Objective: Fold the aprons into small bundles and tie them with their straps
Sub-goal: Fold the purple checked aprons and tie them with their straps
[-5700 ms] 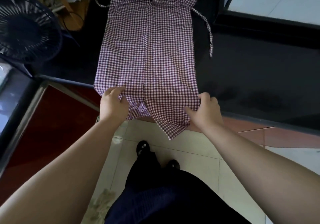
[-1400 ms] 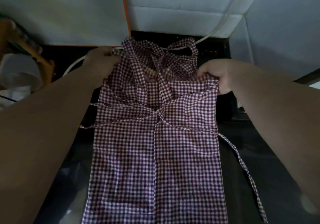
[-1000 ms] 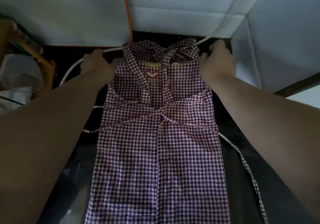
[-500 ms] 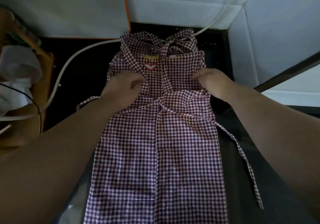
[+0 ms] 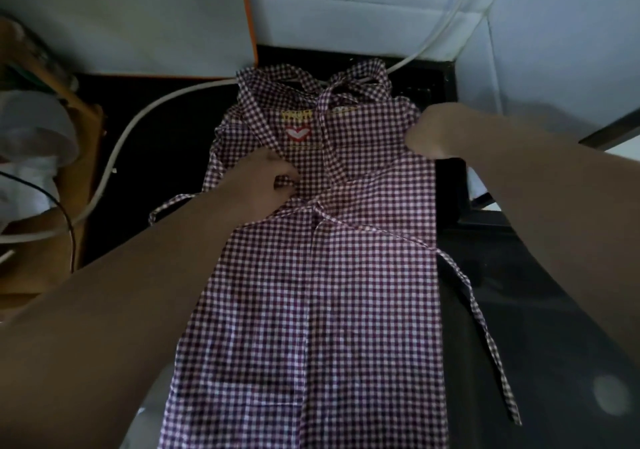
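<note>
Lying lengthwise on the dark worktop [image 5: 540, 310], bib end far: apron [image 5: 311, 292], sides folded inward | left grip [image 5: 266, 185]: fingers curled, pinching cloth at the bib's left middle | right grip [image 5: 436, 133]: closed on the apron's far right edge | strap [image 5: 479, 313]: trailing off the right side toward near | cable [image 5: 116, 154]: white, far left

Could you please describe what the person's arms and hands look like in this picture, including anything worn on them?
Both forearms are bare as far as the frame shows: no sleeve reaches them. The left hand and the right hand wear no gloves, and no watch, bracelet or ring shows, though the dim light could hide a thin ring.
</note>
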Demonstrator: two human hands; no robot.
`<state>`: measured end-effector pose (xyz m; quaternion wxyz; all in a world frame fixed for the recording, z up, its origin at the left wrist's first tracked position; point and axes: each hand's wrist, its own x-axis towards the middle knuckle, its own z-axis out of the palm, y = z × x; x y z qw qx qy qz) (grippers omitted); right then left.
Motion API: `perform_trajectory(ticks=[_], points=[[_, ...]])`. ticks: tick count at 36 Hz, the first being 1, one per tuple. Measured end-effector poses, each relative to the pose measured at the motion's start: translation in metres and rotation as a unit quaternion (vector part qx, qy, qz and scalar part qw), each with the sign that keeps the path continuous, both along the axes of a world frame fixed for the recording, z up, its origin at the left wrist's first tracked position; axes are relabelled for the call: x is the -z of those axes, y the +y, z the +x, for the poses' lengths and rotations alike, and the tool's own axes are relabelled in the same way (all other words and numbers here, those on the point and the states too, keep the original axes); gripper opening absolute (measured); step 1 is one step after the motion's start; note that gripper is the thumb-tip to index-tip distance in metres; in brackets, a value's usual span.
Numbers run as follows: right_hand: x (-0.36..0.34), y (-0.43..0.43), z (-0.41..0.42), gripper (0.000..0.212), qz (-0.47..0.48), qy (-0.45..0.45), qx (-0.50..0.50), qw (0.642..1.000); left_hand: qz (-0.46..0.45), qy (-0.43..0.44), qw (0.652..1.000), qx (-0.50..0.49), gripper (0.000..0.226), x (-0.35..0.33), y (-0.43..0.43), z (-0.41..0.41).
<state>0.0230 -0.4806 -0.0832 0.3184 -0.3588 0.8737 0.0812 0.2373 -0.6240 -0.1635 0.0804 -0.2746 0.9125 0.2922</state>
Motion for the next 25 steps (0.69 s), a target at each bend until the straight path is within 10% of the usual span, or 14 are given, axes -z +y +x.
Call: perform_trajectory(ticks=[5,9,12,19,25], points=[[0.014,-0.004,0.017,0.041,-0.019,0.172,-0.02,0.985,-0.027,0.053,0.996,-0.068,0.03,-0.002,-0.004,0.013],[0.017,-0.01,0.043,0.032,-0.154,0.087,-0.037,0.983,-0.082,0.013,0.993,-0.079,0.035,-0.008,-0.017,0.024],[0.022,-0.004,0.057,0.043,-0.084,-0.02,-0.086,0.993,-0.103,-0.043,0.994,-0.021,0.027,-0.01,-0.031,0.033],[0.052,0.011,0.055,0.045,-0.082,0.013,-0.016,0.996,-0.227,-0.12,0.966,-0.041,0.031,-0.011,-0.029,0.028],[0.058,0.02,0.074,0.031,-0.232,-0.007,0.032,0.972,-0.202,0.068,0.966,-0.146,0.028,-0.006,0.006,0.033]])
